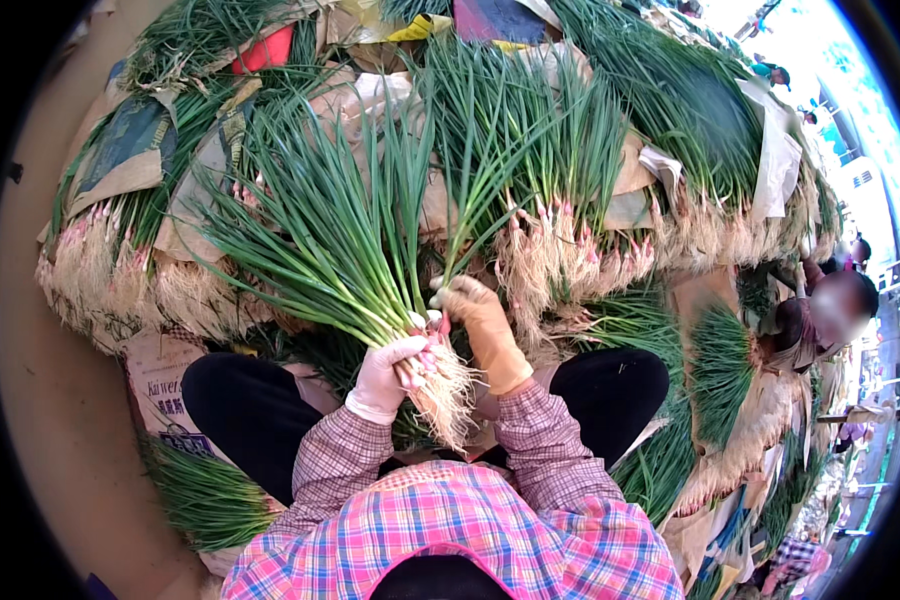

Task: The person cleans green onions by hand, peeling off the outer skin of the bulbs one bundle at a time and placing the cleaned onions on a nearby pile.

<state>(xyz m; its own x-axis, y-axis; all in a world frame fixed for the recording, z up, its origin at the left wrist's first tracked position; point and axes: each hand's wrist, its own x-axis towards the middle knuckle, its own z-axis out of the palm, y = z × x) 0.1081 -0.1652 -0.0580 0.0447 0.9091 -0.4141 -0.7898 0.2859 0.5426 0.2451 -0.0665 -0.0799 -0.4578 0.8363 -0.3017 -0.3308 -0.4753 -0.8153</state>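
My left hand, in a pale glove, is closed round the lower stems of a thick bunch of spring onions. Their green leaves fan up and to the left. Below the fist hang pinkish bulbs and stringy pale roots. At the bunch's right side, my right hand, in a tan glove, pinches the base of a few spring onion stalks whose leaves rise apart from the bunch. The fingertips of both hands are close together. Part of the right hand's grip is hidden behind its own fingers.
A long heap of spring onions with roots facing me spans the far side, with brown paper sheets among it. A smaller bundle lies at lower left on a printed sack. Another person sits at right beside more onions.
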